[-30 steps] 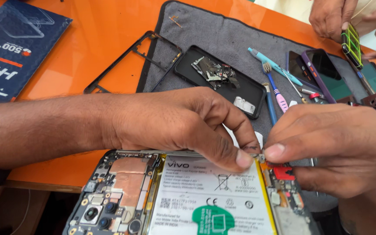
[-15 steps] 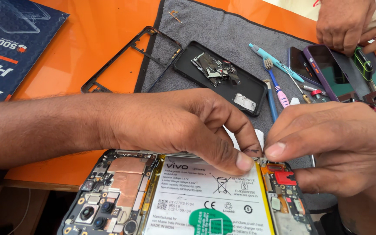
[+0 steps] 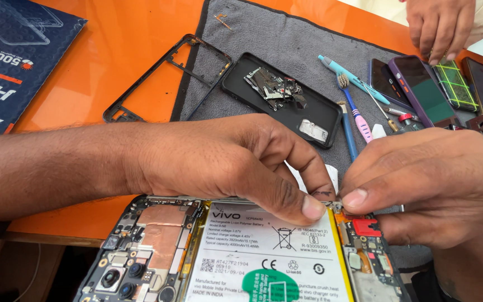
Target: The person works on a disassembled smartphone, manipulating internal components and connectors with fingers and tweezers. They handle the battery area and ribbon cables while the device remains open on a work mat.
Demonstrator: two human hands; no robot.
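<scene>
Pinching unchanged since a second ago: left hand (image 3: 225,165) keeps thumb and forefinger pressed on the top edge of the white rectangular battery (image 3: 264,246) in the opened phone chassis (image 3: 146,246) at bottom centre. Only the view has shifted. Right hand (image 3: 426,184) fingertips pinch something tiny at the same edge; can't tell what. Black plastic back cover holding loose metal shields (image 3: 280,98) and a pink-handled brush (image 3: 356,109) lie behind, clear of the work. Another person's hand (image 3: 440,25) hovers over purple-cased phones (image 3: 420,89).

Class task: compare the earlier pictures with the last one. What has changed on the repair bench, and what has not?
The other person's hand at top right let go of the green-gridded part, which now lies among the phones. The left hand and right hand still pinch together at the white battery's top edge.
</scene>
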